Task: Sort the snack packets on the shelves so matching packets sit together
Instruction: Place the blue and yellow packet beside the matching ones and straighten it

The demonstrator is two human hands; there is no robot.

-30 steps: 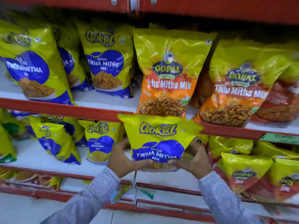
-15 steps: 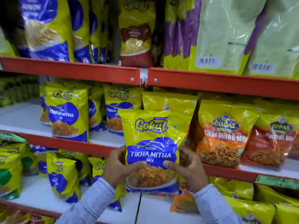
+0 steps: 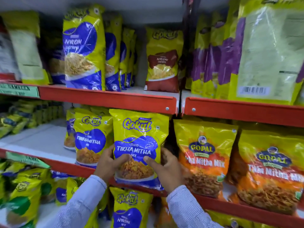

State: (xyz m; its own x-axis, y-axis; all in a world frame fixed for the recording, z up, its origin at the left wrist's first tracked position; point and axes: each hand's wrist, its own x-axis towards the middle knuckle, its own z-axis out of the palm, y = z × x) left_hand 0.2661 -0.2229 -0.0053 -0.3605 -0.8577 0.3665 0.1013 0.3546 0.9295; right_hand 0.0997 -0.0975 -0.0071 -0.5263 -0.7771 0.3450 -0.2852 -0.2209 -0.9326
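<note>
Now both grips, left hand (image 3: 108,163) & right hand (image 3: 166,168), clamp the Gokul Tikha Mitha packet (image 3: 139,145) upright at the middle shelf (image 3: 230,206) edge. Matching Gokul packets (image 3: 89,139) sit just left of grip, Gopal packets (image 3: 204,155) right. Placement nearly done; lower shelves look mixed, w/ more to sort.

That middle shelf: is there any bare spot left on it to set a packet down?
Yes: the white middle shelf lies bare left of the standing Gokul Tikha Mitha packets. To the right it is crowded: Gopal packets stand side by side, close beside the packet held in both hands.
</note>
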